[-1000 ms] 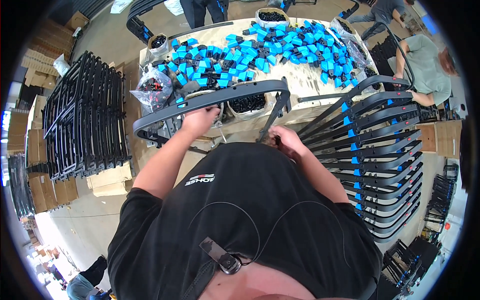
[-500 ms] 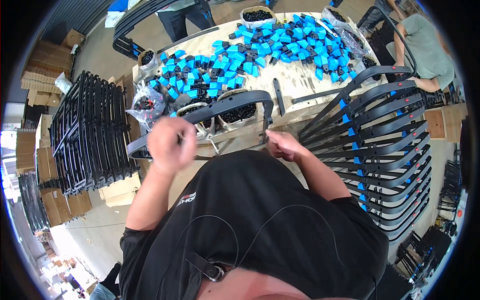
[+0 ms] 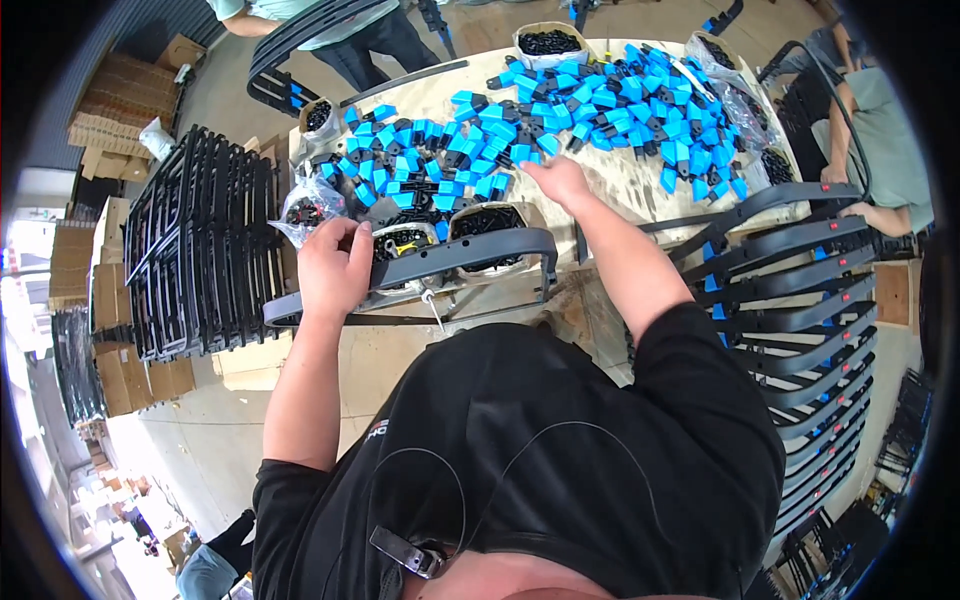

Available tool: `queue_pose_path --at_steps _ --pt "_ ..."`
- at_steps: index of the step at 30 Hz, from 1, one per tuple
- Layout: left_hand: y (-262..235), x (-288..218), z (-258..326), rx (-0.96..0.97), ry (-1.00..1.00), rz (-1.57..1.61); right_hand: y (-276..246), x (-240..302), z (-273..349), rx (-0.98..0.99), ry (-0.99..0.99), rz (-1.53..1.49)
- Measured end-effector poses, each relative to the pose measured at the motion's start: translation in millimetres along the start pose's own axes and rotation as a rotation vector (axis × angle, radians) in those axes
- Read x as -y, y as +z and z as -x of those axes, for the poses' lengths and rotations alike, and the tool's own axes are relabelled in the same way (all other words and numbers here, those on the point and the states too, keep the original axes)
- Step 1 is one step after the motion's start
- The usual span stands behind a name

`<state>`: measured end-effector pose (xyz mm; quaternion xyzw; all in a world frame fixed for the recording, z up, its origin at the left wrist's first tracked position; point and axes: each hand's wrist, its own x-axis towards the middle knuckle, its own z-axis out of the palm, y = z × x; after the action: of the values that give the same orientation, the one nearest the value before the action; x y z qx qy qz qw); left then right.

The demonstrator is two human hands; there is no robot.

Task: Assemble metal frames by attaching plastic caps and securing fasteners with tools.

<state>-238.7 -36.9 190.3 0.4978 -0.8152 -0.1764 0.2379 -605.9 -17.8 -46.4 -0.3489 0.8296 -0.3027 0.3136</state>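
My left hand (image 3: 334,268) is over the left part of a curved black frame (image 3: 470,247), fingers bent and thumb close beside them; whatever it may hold is hidden. The frame spans the near table edge in front of me, in front of two bins of small black parts, the left bin (image 3: 405,238) and the right bin (image 3: 487,220). Stretched forward over the table, my right hand (image 3: 560,183) has its fingers extended and apart. Its fingertips are at the near edge of a large spread of blue-and-black plastic pieces (image 3: 610,110); nothing shows in its grip.
Similar black frames stand stacked at the left (image 3: 200,250) and right (image 3: 800,290). A clear bag (image 3: 308,212) lies beside my left hand. More bins, such as a far bin (image 3: 550,43), line the wooden table (image 3: 640,190). Other people stand at the far side and far right.
My right hand has left the frame's right end and reached forward to the blue pieces. My left hand, blurred before, has moved slightly forward over the frame.
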Motion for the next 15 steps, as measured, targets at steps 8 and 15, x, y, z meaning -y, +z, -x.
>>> queue_pose_path --at_steps 8,15 --pt "1 -1 -1 -0.061 -0.048 -0.03 12 55 -47 0.219 0.228 0.299" --pt "3 0 -6 -0.046 -0.075 -0.029 4 8 -64 0.278 0.167 -0.154"
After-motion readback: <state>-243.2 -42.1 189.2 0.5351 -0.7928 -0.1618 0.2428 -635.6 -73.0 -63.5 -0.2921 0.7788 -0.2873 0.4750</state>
